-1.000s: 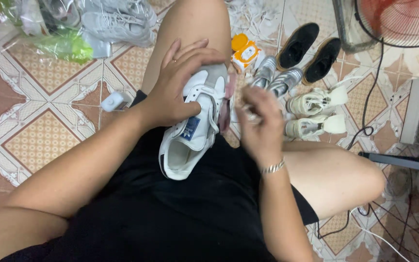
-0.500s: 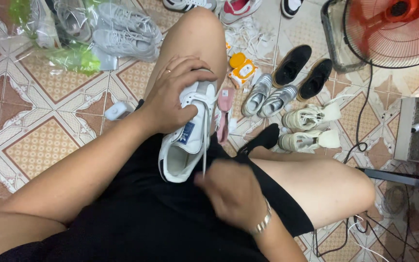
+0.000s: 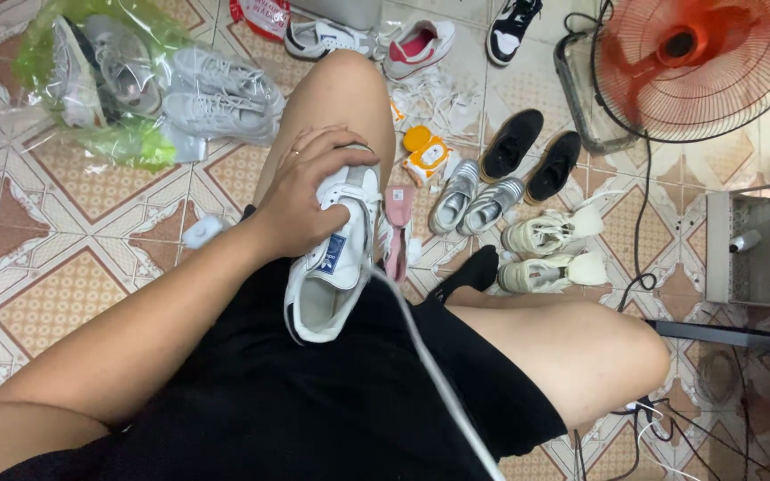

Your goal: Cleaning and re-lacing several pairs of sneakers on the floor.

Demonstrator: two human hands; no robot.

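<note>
You are sitting on the patterned tile floor (image 3: pixel 37 303) with a white leather sneaker with a dark heel trim (image 3: pixel 336 258) lying across your left thigh, its toe pointing away from you and its opening facing up toward you. Your left hand (image 3: pixel 309 200) is resting on top of the shoe's front half, fingers curled down over the laces and toe, pressing it against your leg; the heel end is sticking out below your wrist, uncovered. A long white shoelace (image 3: pixel 434 374) is running taut from the sneaker's side down across your black shorts (image 3: pixel 314 401) toward the bottom edge of the view. Your right hand is out of sight, so you cannot tell how it is holding anything.

Just beside the sneaker, between your legs, a pink shoe insole (image 3: pixel 397 233) is standing on edge. At the upper left, a clear green-tinted plastic bag (image 3: pixel 113 134) is lying open on the floor, holding grey mesh running shoes (image 3: pixel 216 102) that are partly spilling out of its mouth. Loose on the tiles beyond your knee are a pair of silver sneakers (image 3: pixel 474 200), a pair of black flat shoes (image 3: pixel 532 151) and a pair of cream sneakers (image 3: pixel 541 249). An orange standing fan (image 3: pixel 697 62) is sitting at the upper right.
</note>
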